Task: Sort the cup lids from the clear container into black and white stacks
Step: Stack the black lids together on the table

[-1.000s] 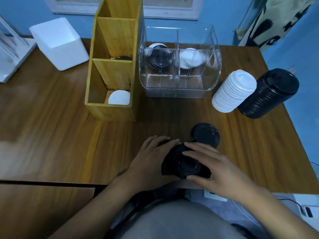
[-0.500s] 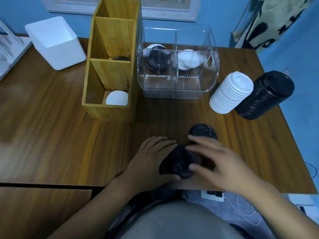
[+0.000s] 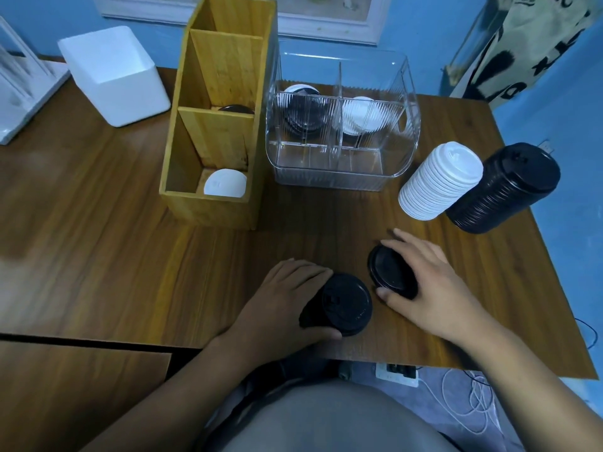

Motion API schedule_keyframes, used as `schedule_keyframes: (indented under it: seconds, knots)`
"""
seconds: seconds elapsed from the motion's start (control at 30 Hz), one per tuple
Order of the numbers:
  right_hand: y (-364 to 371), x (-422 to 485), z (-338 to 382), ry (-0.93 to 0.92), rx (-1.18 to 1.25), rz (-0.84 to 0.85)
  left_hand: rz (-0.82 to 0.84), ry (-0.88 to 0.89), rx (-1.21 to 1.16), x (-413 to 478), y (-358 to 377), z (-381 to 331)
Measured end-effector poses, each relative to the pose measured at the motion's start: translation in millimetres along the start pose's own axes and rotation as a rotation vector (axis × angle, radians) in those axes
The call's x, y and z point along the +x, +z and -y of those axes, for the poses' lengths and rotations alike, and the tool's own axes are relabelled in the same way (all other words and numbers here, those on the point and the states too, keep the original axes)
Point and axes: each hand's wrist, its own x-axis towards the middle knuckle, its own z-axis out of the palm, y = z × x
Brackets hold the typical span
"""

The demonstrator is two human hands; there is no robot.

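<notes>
My left hand (image 3: 287, 295) grips a short stack of black lids (image 3: 342, 305) near the table's front edge. My right hand (image 3: 427, 282) holds a single black lid (image 3: 390, 272) just to the right of it, thumb and fingers curled round its rim. The clear container (image 3: 339, 177) stands behind, with black lids (image 3: 300, 115) in its left section and white lids (image 3: 362, 120) in its right. To the right lie a tall white lid stack (image 3: 440, 182) and a tall black lid stack (image 3: 505, 187), both leaning.
A bamboo organiser (image 3: 215, 125) stands left of the clear container, with a white lid (image 3: 225, 187) in its front slot. A white box (image 3: 114, 76) sits at the back left. The wooden table (image 3: 98, 239) ends close to my body.
My right hand left the stack that my left hand grips, moved right and took hold of the single black lid lying beside it. My left hand stayed put.
</notes>
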Motion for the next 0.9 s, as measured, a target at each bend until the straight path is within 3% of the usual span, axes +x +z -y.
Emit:
schedule_keyframes:
  seconds: [0.13,0.33,0.53,0.9]
  knots:
    - [14.3,2.0,10.6,0.058,-0.127,-0.130,-0.011,-0.002,-0.001,-0.1,0.8,0.8]
    - [0.0,-5.7,17.7,-0.018,0.189,-0.175,-0.024,-0.012,-0.011,0.3,1.6,0.9]
    - [4.9,-15.1,34.2,-0.282,0.291,0.100,-0.060,0.008,0.004,1.5,3.8,3.5]
    - [17.3,-2.0,44.0,-0.342,0.206,0.280,0.024,-0.089,-0.043,1.4,-3.4,-1.1]
